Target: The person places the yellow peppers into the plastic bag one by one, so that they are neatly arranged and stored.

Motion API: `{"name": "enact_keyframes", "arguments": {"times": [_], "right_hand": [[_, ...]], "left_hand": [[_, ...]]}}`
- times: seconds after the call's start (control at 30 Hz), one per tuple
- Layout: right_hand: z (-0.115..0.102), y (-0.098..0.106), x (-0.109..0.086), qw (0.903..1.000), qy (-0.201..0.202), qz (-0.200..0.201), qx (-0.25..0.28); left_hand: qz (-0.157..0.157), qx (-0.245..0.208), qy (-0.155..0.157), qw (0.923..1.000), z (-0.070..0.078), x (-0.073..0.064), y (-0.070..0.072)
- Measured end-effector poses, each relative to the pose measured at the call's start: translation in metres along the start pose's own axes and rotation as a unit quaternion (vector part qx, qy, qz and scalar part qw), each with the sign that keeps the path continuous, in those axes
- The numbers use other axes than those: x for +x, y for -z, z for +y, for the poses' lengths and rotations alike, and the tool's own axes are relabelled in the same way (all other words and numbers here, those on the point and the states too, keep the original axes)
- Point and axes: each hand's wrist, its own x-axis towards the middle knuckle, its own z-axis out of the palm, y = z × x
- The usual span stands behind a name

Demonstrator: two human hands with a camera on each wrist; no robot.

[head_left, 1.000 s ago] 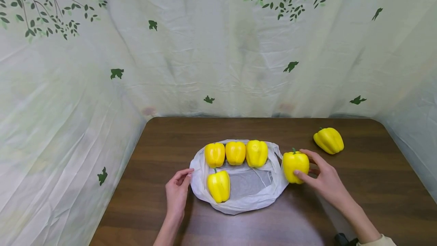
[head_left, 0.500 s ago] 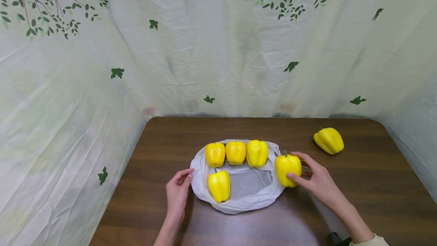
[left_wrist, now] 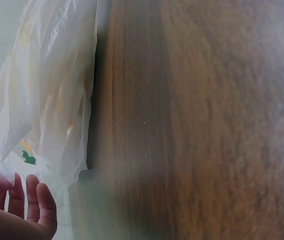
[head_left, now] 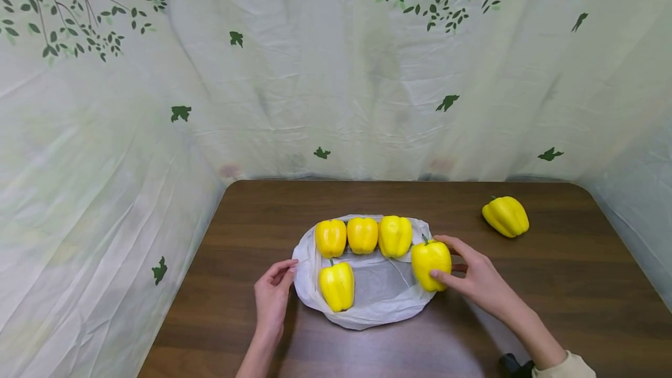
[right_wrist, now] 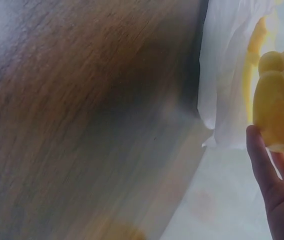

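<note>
A white plastic bag (head_left: pixel 367 317) lies spread wide at the middle of the table, its mouth facing up. Inside it, three yellow bell peppers (head_left: pixel 362 235) form a back row and another yellow pepper (head_left: pixel 336 286) sits at the front left. My left hand (head_left: pixel 274 296) pinches the bag's left rim between thumb and fingers; the left wrist view shows the pinched film (left_wrist: pixel 6 167). My right hand (head_left: pixel 475 276) grips a yellow bell pepper (head_left: pixel 430 264), stem up, over the bag's right rim. In the right wrist view this pepper (right_wrist: pixel 282 107) is beside the bag wall (right_wrist: pixel 222 75).
One more yellow bell pepper (head_left: pixel 506 216) lies on its side at the back right of the brown wooden table (head_left: pixel 556 273). A pale curtain (head_left: pixel 346 74) with leaf prints hangs behind the table and along its sides.
My right hand has carried its pepper leftward from beside the bag to over the bag's right rim. The left hand keeps its place at the left rim.
</note>
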Motion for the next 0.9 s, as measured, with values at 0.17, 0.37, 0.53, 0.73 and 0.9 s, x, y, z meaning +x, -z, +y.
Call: {"name": "enact_keyframes", "arguments": {"times": [0.17,0.37,0.53,0.73,0.9], "right_hand": [[-0.002,-0.003,0.001,1.0,0.005,-0.006,0.003],[-0.004,-0.011,0.002,0.9997,0.014,-0.009,0.018],[-0.005,-0.019,0.003,0.9992,0.017,-0.01,0.035],[-0.008,-0.028,0.006,0.9987,0.008,-0.028,0.042],[-0.013,-0.034,0.006,0.9981,0.001,-0.04,0.046]], "left_hand": [[-0.001,0.0,0.001,1.0,0.0,0.0,0.001],[0.002,-0.004,0.002,1.0,0.0,0.001,0.0],[0.003,-0.004,-0.001,1.0,0.0,0.001,0.0],[0.004,-0.002,0.0,1.0,0.0,0.001,0.0],[0.004,0.001,0.006,1.0,0.002,0.0,0.001]]}}
